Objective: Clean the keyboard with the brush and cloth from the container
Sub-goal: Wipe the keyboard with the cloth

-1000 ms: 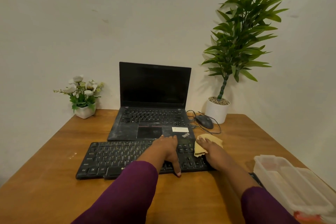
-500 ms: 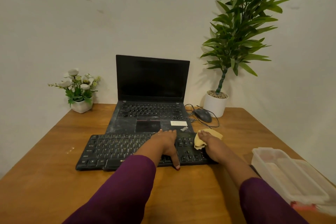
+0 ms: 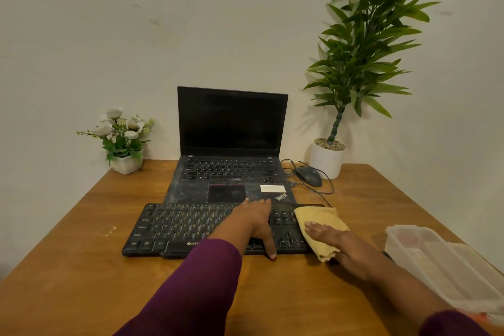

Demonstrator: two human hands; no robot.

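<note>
One keyboard (image 3: pixel 177 226) lies on the desk (image 3: pixel 68 267) before one laptop (image 3: pixel 231 144). My left hand (image 3: pixel 256 222) rests flat on the keys, grip open. My right hand (image 3: pixel 335 243) presses one yellow cloth (image 3: pixel 316 219) onto the keyboard's right end, fingers straight, grip open. One clear container (image 3: pixel 441 262) sits to my right. At the back stand one mouse (image 3: pixel 309 176) and two plants: a flower pot (image 3: pixel 122 139) and a leafy plant (image 3: pixel 365 43).

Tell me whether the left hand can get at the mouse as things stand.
Probably yes. The left hand rests flat on the keyboard, holding nothing, and the mouse lies uncovered beyond it; only the low front corner of the laptop lies between.
</note>
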